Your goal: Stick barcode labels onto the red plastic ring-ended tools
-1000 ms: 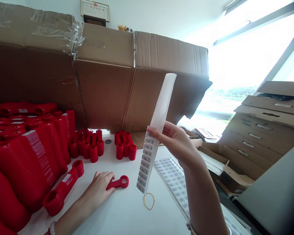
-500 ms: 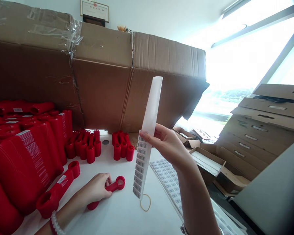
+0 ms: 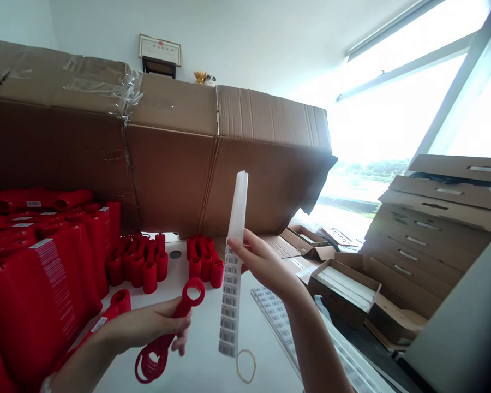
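My left hand (image 3: 159,327) is closed around a red double-ringed plastic piece (image 3: 165,344), a bar with a small ring at the upper end and larger rings at the lower end. It is raised off the white table and tilted. My right hand (image 3: 265,262) pinches a strip of barcode labels (image 3: 229,300) near its middle, holding it upright. The strip's upper part is bare white backing; small printed labels fill the lower part. Behind my left forearm lies another red piece (image 3: 120,301) with a white label on it, partly hidden.
Stacked red pieces (image 3: 24,289) fill the left side. Smaller groups of them (image 3: 149,267) stand farther back. Label sheets (image 3: 274,311) lie at right, beside a rubber band (image 3: 246,367). A large cardboard box (image 3: 172,174) spans the back. Flat cartons (image 3: 429,229) are piled on the right.
My left hand has lifted the red piece off the table and turned it. The label strip in my right hand sits lower in view, and the view has tilted upward.
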`<action>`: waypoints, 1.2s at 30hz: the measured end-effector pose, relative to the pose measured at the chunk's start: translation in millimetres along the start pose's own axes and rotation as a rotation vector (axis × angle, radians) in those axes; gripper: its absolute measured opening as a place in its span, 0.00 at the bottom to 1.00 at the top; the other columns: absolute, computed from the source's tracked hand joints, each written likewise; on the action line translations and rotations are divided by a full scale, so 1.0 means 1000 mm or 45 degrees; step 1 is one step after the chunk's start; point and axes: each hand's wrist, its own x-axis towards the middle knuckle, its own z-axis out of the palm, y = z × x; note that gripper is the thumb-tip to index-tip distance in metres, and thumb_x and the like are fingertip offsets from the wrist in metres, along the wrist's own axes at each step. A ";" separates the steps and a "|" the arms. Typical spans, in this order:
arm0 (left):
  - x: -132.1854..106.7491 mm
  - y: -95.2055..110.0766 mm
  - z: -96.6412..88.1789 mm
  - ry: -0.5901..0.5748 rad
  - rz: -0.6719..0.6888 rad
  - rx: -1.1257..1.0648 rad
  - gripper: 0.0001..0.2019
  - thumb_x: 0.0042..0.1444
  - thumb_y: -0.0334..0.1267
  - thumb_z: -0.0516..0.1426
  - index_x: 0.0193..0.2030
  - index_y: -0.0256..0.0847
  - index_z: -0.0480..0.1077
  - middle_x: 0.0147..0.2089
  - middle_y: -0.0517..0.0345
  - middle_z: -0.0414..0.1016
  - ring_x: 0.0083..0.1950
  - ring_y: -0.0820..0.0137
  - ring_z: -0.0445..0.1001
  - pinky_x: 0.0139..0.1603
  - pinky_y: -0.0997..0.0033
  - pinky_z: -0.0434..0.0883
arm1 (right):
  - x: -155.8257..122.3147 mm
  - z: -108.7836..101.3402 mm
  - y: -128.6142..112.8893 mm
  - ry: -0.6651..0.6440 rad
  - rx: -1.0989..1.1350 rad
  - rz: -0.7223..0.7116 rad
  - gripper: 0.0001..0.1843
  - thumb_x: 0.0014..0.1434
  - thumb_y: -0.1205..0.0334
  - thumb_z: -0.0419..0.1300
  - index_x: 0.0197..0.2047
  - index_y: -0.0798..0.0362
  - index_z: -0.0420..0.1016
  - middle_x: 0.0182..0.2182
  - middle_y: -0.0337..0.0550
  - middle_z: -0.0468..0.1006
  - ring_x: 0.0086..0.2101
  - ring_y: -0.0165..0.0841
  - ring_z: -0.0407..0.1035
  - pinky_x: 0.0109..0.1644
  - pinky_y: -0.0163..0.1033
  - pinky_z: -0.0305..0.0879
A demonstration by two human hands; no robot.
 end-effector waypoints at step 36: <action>-0.041 0.065 -0.023 0.569 0.109 0.542 0.15 0.62 0.54 0.57 0.42 0.46 0.76 0.37 0.58 0.79 0.38 0.61 0.78 0.37 0.65 0.69 | -0.002 0.081 -0.010 -0.140 -0.146 -0.041 0.28 0.66 0.42 0.60 0.22 0.52 0.66 0.20 0.33 0.56 0.22 0.27 0.50 0.25 0.37 0.42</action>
